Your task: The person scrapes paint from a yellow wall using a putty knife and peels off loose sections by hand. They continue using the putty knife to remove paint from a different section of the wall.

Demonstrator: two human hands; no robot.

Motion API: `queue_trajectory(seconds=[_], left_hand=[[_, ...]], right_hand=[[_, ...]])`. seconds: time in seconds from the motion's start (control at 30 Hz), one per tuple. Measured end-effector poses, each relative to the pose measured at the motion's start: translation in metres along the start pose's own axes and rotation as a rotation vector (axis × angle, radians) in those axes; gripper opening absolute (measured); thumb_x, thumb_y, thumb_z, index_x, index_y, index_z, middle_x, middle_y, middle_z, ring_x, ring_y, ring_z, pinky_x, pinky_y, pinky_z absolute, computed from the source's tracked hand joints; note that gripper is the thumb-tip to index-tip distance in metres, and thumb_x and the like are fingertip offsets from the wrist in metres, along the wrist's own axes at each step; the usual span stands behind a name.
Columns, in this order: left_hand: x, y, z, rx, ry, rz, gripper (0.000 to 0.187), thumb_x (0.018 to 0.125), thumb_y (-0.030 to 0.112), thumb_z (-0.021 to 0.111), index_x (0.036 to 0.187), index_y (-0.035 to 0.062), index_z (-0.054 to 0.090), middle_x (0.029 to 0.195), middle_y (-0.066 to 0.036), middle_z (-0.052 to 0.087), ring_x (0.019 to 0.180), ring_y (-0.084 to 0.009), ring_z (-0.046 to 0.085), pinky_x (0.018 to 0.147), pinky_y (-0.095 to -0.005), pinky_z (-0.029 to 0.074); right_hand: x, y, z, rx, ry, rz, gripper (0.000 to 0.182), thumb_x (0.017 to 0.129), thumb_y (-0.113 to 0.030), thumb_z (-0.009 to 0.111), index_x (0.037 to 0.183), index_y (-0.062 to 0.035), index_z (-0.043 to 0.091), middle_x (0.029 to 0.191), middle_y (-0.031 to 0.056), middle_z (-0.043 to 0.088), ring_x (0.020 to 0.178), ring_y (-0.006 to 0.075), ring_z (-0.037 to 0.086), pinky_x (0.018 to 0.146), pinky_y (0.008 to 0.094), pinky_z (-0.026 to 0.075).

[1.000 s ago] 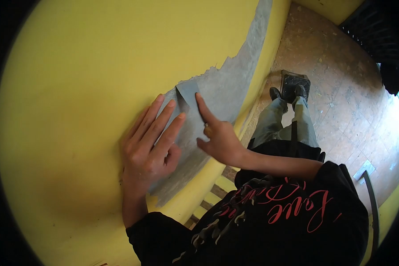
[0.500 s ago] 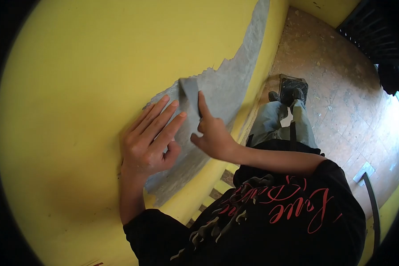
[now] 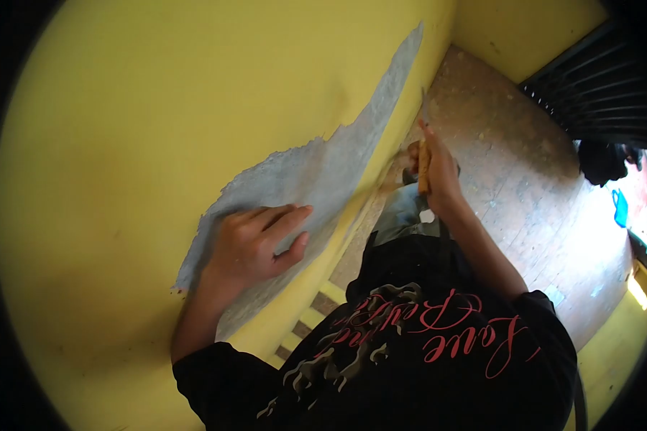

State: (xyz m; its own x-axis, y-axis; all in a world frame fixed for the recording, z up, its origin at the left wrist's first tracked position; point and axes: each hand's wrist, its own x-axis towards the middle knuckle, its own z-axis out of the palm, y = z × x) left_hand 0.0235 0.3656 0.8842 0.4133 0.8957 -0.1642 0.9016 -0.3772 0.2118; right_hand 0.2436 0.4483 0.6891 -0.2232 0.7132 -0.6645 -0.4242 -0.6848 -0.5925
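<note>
A yellow wall [image 3: 122,144] fills the left and middle, with a long grey bare patch [image 3: 287,172] whose upper edge is jagged. Against the lower part of this patch rests my left hand [image 3: 259,244], fingers loosely bent, the thumb apart, nothing held. My right hand [image 3: 438,172] is off the wall, to the right of the patch, wrapped round the wooden handle of a scraper [image 3: 424,169]. The scraper's thin blade points up, seen nearly edge-on.
Below lies a brown tiled floor [image 3: 510,165]. My legs in light trousers [image 3: 402,212] show beneath my right hand. A black slatted object [image 3: 597,86] stands at the upper right, with dark cloth [image 3: 600,161] beside it. Bright light falls at the right.
My right hand has moved right, away from the wall, taking the scraper off the grey patch. My left hand has shifted slightly down on the patch, its fingers more bent. The view has shifted.
</note>
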Motion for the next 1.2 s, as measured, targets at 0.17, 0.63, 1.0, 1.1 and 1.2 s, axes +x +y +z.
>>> queue_trajectory(seconds=[0.17, 0.63, 1.0, 1.1, 1.2], left_hand=[[0.002, 0.012, 0.079, -0.449, -0.038, -0.294, 0.044, 0.087, 0.032, 0.065, 0.119, 0.0013, 0.059, 0.095, -0.016, 0.07, 0.08, -0.0257, 0.07, 0.068, -0.0323, 0.055], [0.002, 0.039, 0.215, -1.38, 0.282, -0.713, 0.024, 0.098, 0.02, 0.049, 0.112, 0.002, 0.043, 0.073, -0.007, 0.057, 0.058, -0.0131, 0.056, 0.053, -0.0281, 0.047], [-0.077, 0.061, 0.335, -0.889, 0.128, -1.171, 0.022, 0.089, 0.02, 0.053, 0.095, -0.0013, 0.05, 0.069, -0.016, 0.055, 0.058, -0.0248, 0.057, 0.056, -0.0396, 0.045], [-0.084, 0.07, 0.368, -0.821, 0.064, -1.154, 0.025, 0.089, 0.022, 0.054, 0.094, -0.0023, 0.051, 0.07, -0.021, 0.056, 0.061, -0.0332, 0.059, 0.058, -0.0438, 0.045], [-0.086, 0.061, 0.431, -0.817, 0.0, -1.107, 0.027, 0.09, 0.024, 0.054, 0.096, -0.0015, 0.051, 0.071, -0.024, 0.057, 0.066, -0.04, 0.06, 0.059, -0.0452, 0.044]], right_hand=[[-0.011, 0.009, 0.031, -0.208, -0.156, -0.208, 0.044, 0.101, -0.032, 0.04, 0.134, -0.0022, 0.039, 0.076, 0.0025, 0.051, 0.067, 0.0112, 0.047, 0.06, 0.0273, 0.041], [-0.002, 0.078, 0.004, -0.6, -0.65, -0.16, 0.059, 0.103, -0.038, 0.038, 0.147, -0.0017, 0.025, 0.109, 0.0099, 0.055, 0.098, 0.0154, 0.054, 0.09, 0.0292, 0.042], [0.175, 0.174, -0.331, -1.428, 0.192, 0.131, 0.053, 0.085, -0.039, 0.058, 0.116, 0.0048, 0.06, 0.117, 0.0282, 0.06, 0.114, 0.0399, 0.056, 0.096, 0.0434, 0.045], [0.169, 0.167, -0.46, -1.444, 0.457, 0.432, 0.038, 0.082, -0.028, 0.051, 0.095, 0.0055, 0.064, 0.082, 0.0205, 0.069, 0.06, 0.0315, 0.069, 0.05, 0.0419, 0.054], [0.184, 0.164, -0.547, -1.46, 0.383, 0.256, 0.03, 0.086, -0.031, 0.054, 0.082, -0.0021, 0.061, 0.069, 0.0126, 0.065, 0.055, 0.0268, 0.067, 0.046, 0.0385, 0.051]])
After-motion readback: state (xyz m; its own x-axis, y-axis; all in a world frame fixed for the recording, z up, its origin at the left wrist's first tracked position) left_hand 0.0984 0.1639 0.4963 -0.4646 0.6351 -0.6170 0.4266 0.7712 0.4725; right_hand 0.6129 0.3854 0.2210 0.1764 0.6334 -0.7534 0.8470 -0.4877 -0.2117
